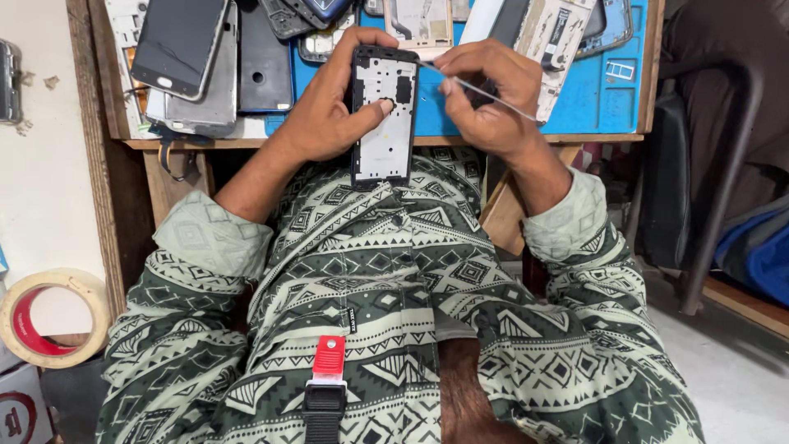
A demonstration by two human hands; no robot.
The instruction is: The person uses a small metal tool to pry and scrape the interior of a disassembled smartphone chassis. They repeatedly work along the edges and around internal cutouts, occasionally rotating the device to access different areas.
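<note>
Black-framed phone chassis (384, 115) stands upright in your left hand (333, 103), over the near edge of the workbench (526, 138); fingers wrap its left side, thumb pressed across its face. Your right hand (485, 94) curls beside it, fingertips pinched on thin metal tweezers (477, 87) whose tip touches the chassis's top right corner.

Your left hand (329, 115) grips a phone frame (384, 115) of matt black plastic with a pale, dull metal plate. Your right hand (485, 94) pinches thin, shiny metal tweezers (485, 89). The bench (164, 177) is rough, worn wood; its mat (604, 94) looks smooth blue rubber.
</note>
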